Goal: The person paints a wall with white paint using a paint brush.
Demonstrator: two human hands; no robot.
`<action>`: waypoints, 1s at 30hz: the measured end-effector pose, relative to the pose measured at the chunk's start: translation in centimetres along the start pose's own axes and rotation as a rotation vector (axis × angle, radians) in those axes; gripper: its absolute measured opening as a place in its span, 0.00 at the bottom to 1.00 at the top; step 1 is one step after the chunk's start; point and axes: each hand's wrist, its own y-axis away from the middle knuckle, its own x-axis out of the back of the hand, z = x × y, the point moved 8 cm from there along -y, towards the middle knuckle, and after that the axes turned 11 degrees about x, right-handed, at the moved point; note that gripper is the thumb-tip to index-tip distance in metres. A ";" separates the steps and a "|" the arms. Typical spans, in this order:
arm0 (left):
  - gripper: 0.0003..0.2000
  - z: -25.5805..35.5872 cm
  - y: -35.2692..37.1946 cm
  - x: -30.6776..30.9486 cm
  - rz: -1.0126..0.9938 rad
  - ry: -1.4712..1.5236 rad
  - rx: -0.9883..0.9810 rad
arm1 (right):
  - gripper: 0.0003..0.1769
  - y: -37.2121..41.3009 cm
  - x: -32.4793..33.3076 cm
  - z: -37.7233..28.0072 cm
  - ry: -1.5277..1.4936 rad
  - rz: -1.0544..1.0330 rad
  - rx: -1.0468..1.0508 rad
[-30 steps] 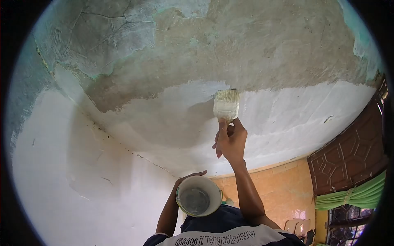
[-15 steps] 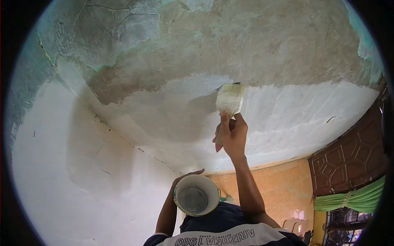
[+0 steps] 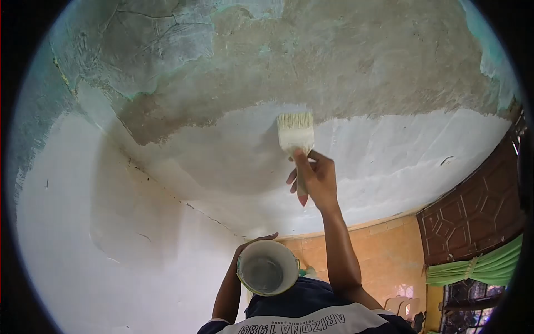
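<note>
My right hand (image 3: 317, 175) is closed around the handle of a wide paintbrush (image 3: 296, 133). Its pale, paint-coated bristles point up, over the top edge of the white-painted part of the wall (image 3: 372, 150). The handle's reddish tip shows below my fingers. Low in view, my left hand (image 3: 266, 238) is wrapped round the far side of a paint bucket (image 3: 295, 261), held close to my body. Greyish-white liquid lies inside it. Most of the left fingers are hidden behind the bucket.
Bare grey-brown plaster (image 3: 356, 67) with greenish patches lies above the white area. A white side wall (image 3: 67, 222) meets it at a cracked corner on the left. To the right are a brown panelled door (image 3: 473, 206), a green curtain (image 3: 484, 267) and orange tiles (image 3: 384, 250).
My right hand has swept the brush a little to the left across the wall, and the brush has turned its flat face toward me. My left hand and the bucket have barely shifted.
</note>
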 end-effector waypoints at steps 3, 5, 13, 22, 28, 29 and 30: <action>0.18 -0.3 0.6 -0.2 0.048 0.015 0.042 | 0.27 2.3 0.2 2.8 -0.054 -0.006 -0.118; 0.14 0.2 0.9 0.0 0.093 0.134 -0.021 | 0.27 3.2 0.5 2.3 -0.054 0.010 -0.110; 0.17 0.1 0.6 -0.4 0.052 0.053 -0.037 | 0.27 -0.1 1.3 -2.4 -0.032 0.012 -0.011; 0.18 0.4 0.1 -0.3 0.061 0.013 -0.015 | 0.26 2.9 2.3 0.3 -0.125 0.023 -0.139; 0.17 -0.4 0.5 -0.2 0.090 0.030 -0.001 | 0.24 -0.4 1.9 -2.3 -0.123 0.019 -0.049; 0.17 -0.1 0.6 -0.1 0.094 0.027 -0.002 | 0.24 -0.6 1.8 -1.0 -0.203 0.019 -0.070; 0.17 0.2 0.6 0.0 0.098 0.025 -0.006 | 0.24 -0.6 1.8 -0.2 -0.205 0.021 -0.064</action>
